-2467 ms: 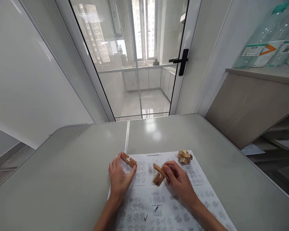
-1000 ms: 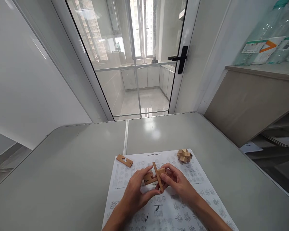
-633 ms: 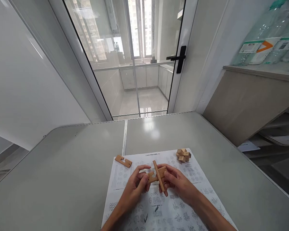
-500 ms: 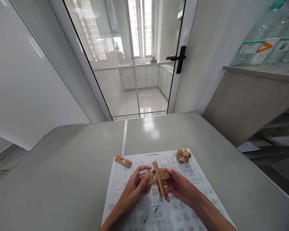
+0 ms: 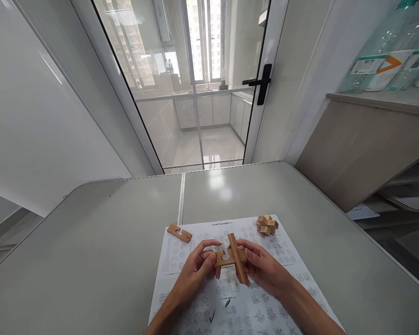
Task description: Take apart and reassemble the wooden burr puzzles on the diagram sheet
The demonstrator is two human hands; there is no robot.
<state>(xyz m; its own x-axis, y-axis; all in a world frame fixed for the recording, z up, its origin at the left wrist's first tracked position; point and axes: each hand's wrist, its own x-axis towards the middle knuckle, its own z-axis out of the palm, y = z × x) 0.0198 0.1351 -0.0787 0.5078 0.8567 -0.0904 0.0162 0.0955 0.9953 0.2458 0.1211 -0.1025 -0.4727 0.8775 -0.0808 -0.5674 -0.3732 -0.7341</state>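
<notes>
My left hand (image 5: 194,271) pinches the left end of a flat notched wooden puzzle piece (image 5: 219,259) between thumb and fingers, its index finger stretched out above. Across that piece lies a second, slanted wooden puzzle piece (image 5: 237,258), standing edge-on. My right hand (image 5: 268,269) closes on the right end of the pair, thumb on top, close beside the crossing piece. A round cut-out shows in the flat piece left of the crossing. Beyond my left hand, another flat notched wooden piece (image 5: 179,233) rests on a printed sheet (image 5: 226,293).
An interlocking wooden block puzzle (image 5: 267,225) sits at the sheet's far right corner. The grey table (image 5: 101,251) reaches to a glass door (image 5: 212,111) with a black handle. Plastic bottles (image 5: 380,65) stand on a shelf at the right.
The crossing piece has shifted right along the flat piece and slants more, so more of the cut-out shows. My right hand has moved slightly right, its thumb now on the wood.
</notes>
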